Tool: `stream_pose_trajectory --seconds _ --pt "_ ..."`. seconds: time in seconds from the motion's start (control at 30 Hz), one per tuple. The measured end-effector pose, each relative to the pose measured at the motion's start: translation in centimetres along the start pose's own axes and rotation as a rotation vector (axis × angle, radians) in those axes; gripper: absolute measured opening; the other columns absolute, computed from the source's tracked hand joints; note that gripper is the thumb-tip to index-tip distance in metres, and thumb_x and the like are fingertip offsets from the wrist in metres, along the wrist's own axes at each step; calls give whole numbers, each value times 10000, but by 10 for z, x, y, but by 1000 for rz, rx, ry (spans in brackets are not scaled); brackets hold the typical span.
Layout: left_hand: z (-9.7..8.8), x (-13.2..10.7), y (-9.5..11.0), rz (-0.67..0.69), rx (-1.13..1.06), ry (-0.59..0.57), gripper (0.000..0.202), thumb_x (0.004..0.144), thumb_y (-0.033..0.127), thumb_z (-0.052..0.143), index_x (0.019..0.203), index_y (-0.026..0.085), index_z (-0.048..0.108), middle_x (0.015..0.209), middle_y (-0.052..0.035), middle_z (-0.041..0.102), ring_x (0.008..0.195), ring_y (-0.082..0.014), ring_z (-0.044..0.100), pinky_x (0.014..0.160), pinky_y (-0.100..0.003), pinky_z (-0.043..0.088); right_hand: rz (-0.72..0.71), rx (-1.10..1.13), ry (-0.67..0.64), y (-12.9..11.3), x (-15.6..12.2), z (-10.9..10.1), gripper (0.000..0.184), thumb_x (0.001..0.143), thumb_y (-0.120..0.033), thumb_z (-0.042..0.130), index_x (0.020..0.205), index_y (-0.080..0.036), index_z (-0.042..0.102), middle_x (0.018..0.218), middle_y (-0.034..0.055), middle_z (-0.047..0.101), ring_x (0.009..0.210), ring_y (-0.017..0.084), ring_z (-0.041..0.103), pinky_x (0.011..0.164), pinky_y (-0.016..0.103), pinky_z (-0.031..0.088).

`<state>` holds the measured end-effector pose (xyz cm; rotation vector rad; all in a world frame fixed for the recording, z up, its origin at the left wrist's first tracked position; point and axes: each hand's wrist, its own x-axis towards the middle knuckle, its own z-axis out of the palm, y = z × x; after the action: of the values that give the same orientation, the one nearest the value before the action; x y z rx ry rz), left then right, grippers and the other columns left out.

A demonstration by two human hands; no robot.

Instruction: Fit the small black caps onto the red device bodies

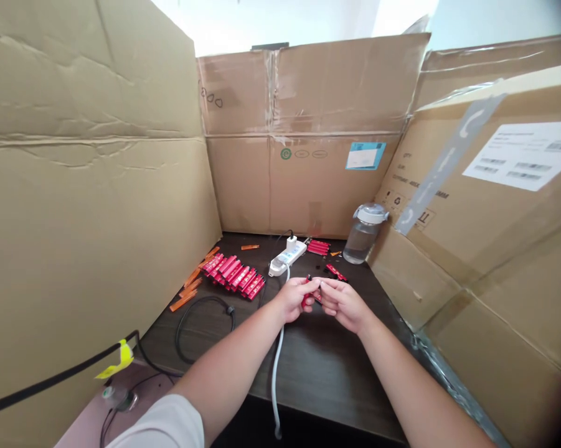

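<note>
Cardboard walls [84, 186] box you in on the left, ahead and to the right, and a labelled box panel [485, 249] leans in on your right. Inside them lies a dark table [317, 373]. Toward the back of it sit a white power strip [287, 258] with a plug in it and a clear bottle [364, 236] with a white cap, standing upright and holding some water. Left of your hands, a neat batch of red sticks [231, 275] lies side by side, with a smaller pile [318, 247] just beside the strip. Orange strips [187, 286] are scattered along the left edge, near a loop of black cable [200, 326], while a white cable [275, 373] runs from the strip down past your left wrist. Your work is at the middle of the table, above the white cable: your left hand [294, 297] and right hand [343, 305] are brought close together, fingers pressed in on a small red piece [304, 300], which they mostly hide, so you can't tell its exact shape or how each finger sits. A loose red stick [336, 272] lies just beyond your right hand. You appear to be handling this one piece, and with both hands on it, any further move calls for one hand to come free first.
</note>
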<state>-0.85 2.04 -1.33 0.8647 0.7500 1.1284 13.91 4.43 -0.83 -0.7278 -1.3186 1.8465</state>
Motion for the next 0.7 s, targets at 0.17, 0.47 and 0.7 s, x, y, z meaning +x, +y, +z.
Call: stream_pose_trajectory --seconds 0.17,0.47,0.7 --pt "3 -2 3 10 88 -2 454 619 544 722 698 145 519 634 26 503 442 -27 349 401 -184 233 27 92 -57 -2 -1 0 247 738 -349 704 875 -155 636 571 -37 480 413 16 174 386 186 176" --pt "-8 3 3 455 896 382 274 752 440 604 697 172 585 604 19 543 571 -103 465 576 -232 356 -236 -42 332 -1 4 12 337 647 -352 753 870 -171 577 461 -102 407 364 28 262 354 170 213" --pt "-5 1 -3 478 1085 276 194 804 350 529 799 179 620 616 23 540 572 -109 450 569 -226 325 -309 -251 365 5 5 14 352 667 -409 711 895 -154 629 567 -46 525 449 59 413 429 202 357"
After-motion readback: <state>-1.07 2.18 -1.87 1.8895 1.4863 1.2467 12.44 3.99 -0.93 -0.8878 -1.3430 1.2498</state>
